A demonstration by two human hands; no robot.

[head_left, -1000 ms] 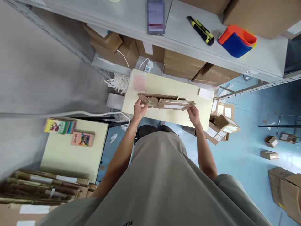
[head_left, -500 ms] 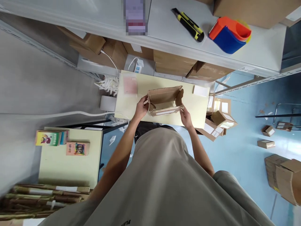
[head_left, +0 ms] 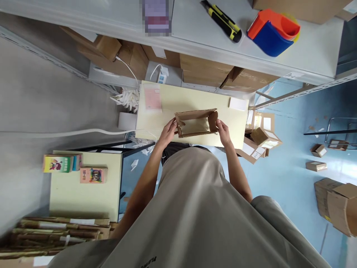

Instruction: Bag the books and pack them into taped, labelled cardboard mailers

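Between my two hands is a small open cardboard box (head_left: pixel 212 121) with ragged rims, over the pale yellow table (head_left: pixel 167 96). My left hand (head_left: pixel 167 133) grips its left end, fingers closed on the cardboard. At the opposite end my right hand (head_left: pixel 223 131) pinches the right wall. Looking down into the box, I see a pale, light-coloured bottom; whether that is its floor or the tabletop, I cannot tell. A pink printed sheet (head_left: pixel 153 98) lies at the table's left, and a white stack of labels or cards (head_left: pixel 237 104) at its right.
Above the table, a grey shelf (head_left: pixel 189 22) carries a box cutter (head_left: pixel 223 20) and an orange-and-blue tape dispenser (head_left: pixel 273 33). Cardboard boxes (head_left: pixel 206 72) stand behind. More boxes (head_left: pixel 258 137) lie right of the table. Books (head_left: pixel 93 175) rest on a side table (head_left: pixel 83 197) at left.
The box has tipped so its opening faces up more squarely toward me, and its front outer side no longer shows. My right hand has moved slightly up and right along its end.
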